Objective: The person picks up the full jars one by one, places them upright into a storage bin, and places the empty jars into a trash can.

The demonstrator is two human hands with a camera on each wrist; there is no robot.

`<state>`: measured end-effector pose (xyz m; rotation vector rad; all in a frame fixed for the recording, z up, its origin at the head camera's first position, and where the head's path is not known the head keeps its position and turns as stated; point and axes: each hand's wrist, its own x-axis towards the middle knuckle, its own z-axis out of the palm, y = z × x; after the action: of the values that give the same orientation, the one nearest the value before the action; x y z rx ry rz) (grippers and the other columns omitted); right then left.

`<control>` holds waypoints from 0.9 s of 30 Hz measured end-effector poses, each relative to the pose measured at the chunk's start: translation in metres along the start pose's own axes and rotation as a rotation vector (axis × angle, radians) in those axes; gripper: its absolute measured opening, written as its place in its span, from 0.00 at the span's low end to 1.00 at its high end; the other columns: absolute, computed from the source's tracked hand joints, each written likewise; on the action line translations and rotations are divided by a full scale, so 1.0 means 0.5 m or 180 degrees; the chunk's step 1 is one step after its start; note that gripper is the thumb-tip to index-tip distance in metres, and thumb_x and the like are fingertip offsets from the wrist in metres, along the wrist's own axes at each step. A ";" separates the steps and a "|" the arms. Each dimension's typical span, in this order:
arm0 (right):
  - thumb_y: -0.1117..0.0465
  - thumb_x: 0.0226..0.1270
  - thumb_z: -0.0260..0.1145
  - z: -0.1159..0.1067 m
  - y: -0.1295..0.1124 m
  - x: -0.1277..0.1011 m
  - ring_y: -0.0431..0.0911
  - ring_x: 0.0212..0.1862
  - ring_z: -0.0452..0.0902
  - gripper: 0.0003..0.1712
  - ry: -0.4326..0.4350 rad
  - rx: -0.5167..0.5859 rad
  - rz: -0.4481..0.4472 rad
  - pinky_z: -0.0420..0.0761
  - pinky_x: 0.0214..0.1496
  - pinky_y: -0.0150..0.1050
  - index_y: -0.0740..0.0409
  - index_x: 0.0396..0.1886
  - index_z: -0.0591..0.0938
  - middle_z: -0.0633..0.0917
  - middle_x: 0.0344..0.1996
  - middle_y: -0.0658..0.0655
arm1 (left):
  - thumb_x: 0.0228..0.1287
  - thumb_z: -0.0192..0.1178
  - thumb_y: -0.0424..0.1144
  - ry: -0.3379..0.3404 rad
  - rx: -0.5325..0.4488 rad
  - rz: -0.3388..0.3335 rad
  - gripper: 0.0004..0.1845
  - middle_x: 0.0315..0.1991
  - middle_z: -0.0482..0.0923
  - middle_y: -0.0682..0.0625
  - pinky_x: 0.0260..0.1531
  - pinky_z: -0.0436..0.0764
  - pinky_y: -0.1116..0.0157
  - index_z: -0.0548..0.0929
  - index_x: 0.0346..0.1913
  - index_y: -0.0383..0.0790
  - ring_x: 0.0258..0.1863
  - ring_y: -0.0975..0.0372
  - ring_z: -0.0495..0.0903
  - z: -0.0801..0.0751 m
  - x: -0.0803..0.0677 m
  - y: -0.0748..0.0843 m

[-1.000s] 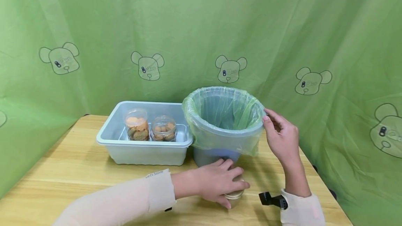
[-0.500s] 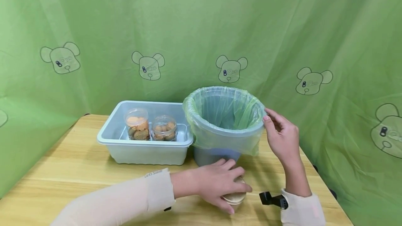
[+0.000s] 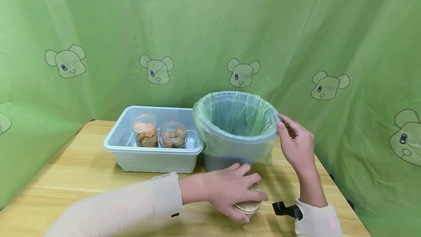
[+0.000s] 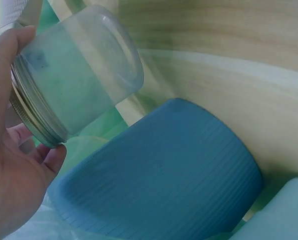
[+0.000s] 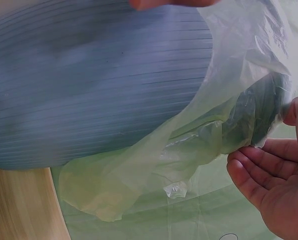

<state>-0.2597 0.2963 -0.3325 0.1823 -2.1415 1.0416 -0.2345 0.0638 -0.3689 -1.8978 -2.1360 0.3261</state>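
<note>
My left hand (image 3: 230,191) reaches over a clear jar with a gold metal lid (image 3: 248,206), its fingers and thumb spread round the lid's edge. In the left wrist view the see-through jar (image 4: 89,70) shows no contents, and the thumb and fingertips grip its ridged lid. Behind it stands a blue-grey trash can (image 3: 220,163) lined with a thin green plastic bag (image 3: 218,145) folded over the rim. My right hand (image 3: 297,145) pinches the can's right rim through the bag, thumb outside and fingers behind, as the right wrist view also shows.
Left of the can sits a light blue plastic tub (image 3: 154,162). Inside it are a taller clear jar (image 3: 145,131) of cookies and a shorter jar (image 3: 173,134) of similar pieces. A green curtain (image 3: 197,17) surrounds the wooden table (image 3: 82,171).
My left hand has moved slightly right and nearer to me with the jar, and more of the gold lid's top now shows. The right hand keeps its hold on the rim.
</note>
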 end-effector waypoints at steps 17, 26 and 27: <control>0.54 0.79 0.59 -0.002 -0.003 -0.001 0.28 0.40 0.78 0.22 -0.0011 -0.0034 0.0010 0.75 0.45 0.18 0.60 0.63 0.83 0.88 0.44 0.61 | 0.68 0.50 0.73 -0.0062 0.0248 0.0163 0.36 0.62 0.68 0.54 0.41 0.64 0.67 0.68 0.74 0.64 0.50 0.59 0.65 -0.066 -0.002 -0.005; 0.55 0.79 0.61 0.002 0.002 -0.001 0.27 0.39 0.78 0.20 0.0057 -0.0042 -0.0055 0.75 0.44 0.18 0.61 0.62 0.84 0.88 0.43 0.61 | 0.67 0.50 0.74 -0.0146 0.0430 0.0177 0.37 0.63 0.68 0.55 0.42 0.66 0.67 0.67 0.75 0.64 0.54 0.59 0.65 -0.101 -0.011 -0.003; 0.55 0.79 0.61 0.002 0.003 0.000 0.27 0.39 0.78 0.20 0.0062 -0.0041 -0.0061 0.75 0.44 0.18 0.61 0.62 0.84 0.88 0.43 0.61 | 0.67 0.50 0.74 -0.0135 0.0442 0.0175 0.37 0.64 0.68 0.55 0.42 0.66 0.67 0.67 0.75 0.64 0.54 0.59 0.65 -0.105 -0.012 -0.004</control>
<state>-0.2608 0.2964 -0.3339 0.1856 -2.1247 1.0143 -0.2177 0.0573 -0.3193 -1.8891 -2.0326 0.5165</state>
